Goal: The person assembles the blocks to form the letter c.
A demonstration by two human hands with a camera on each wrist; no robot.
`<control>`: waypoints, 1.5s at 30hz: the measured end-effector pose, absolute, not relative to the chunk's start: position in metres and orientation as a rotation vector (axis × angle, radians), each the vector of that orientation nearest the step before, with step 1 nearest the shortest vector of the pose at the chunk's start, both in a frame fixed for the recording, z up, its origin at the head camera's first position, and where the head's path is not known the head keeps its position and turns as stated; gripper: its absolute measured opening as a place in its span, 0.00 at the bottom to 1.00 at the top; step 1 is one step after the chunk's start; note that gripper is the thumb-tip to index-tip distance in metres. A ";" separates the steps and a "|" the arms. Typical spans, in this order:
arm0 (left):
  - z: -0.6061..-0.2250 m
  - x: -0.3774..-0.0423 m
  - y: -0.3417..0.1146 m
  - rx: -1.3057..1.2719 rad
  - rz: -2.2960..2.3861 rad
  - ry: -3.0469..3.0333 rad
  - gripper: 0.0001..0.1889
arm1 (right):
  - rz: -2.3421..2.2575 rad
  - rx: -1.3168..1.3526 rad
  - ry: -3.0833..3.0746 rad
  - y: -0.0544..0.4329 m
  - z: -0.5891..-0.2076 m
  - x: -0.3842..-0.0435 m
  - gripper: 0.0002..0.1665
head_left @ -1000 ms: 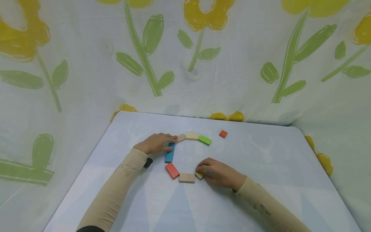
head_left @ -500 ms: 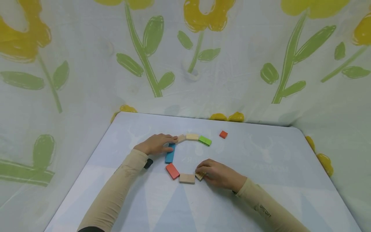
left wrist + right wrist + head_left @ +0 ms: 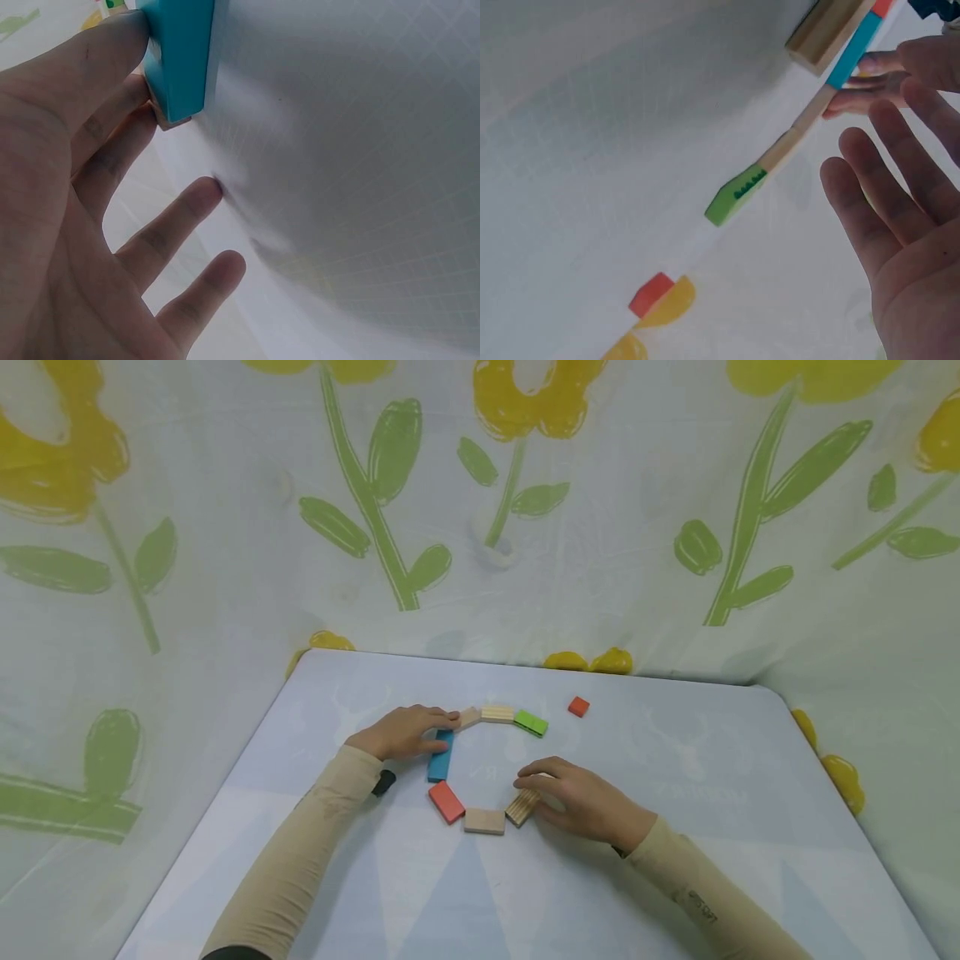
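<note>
Seen from the head, several small blocks lie end to end in a broken ring on the table. My left hand (image 3: pixel 403 732) rests at its far left corner. In the left wrist view its thumb touches the blue block (image 3: pixel 180 60), and two fingers meet a wooden block (image 3: pixel 468 718) behind; the other two are spread. My right hand (image 3: pixel 592 802) hovers beside a grooved wooden block (image 3: pixel 522 808), covering its far end in the head view. Nothing sits between its loosely stretched fingers in the right wrist view. A plain wooden block (image 3: pixel 484 821) and red block (image 3: pixel 447 802) continue the near side.
Along the ring's far side come another grooved wooden block (image 3: pixel 497 715) and a green block (image 3: pixel 531 723). A small red block (image 3: pixel 578 707) lies apart, farther right. The white table (image 3: pixel 712 752) is closed in by a flower-print curtain (image 3: pixel 615 527).
My right hand has loosened its pinch on the grooved block and shifted slightly right, uncovering more of it. That block stays beside the plain one. My left hand has not moved.
</note>
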State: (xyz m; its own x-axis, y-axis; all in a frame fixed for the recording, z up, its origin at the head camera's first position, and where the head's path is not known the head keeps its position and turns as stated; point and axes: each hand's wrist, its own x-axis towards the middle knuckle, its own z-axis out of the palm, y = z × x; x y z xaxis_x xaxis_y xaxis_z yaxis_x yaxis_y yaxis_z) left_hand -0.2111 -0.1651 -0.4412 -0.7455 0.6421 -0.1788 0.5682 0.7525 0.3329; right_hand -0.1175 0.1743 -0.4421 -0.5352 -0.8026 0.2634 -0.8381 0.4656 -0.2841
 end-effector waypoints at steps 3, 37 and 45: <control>-0.442 -0.211 -0.165 0.937 0.374 2.667 0.30 | 0.613 1.425 -2.573 0.179 -0.442 -0.121 0.25; -0.446 -0.210 -0.166 0.934 0.411 2.676 0.30 | 0.743 0.836 -2.579 0.229 -0.444 -0.166 0.29; -0.449 -0.210 -0.168 0.943 0.419 2.681 0.30 | 0.749 0.744 -2.595 0.234 -0.453 -0.180 0.26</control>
State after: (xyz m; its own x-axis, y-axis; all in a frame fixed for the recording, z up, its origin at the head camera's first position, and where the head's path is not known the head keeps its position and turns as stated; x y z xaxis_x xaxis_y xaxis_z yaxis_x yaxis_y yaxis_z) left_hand -0.2101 -0.1678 -0.4486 -0.7522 0.6407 -0.1539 0.5631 0.7464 0.3548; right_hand -0.1796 0.2338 -0.4530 -0.8056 -0.3888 0.4472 -0.5672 0.7242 -0.3922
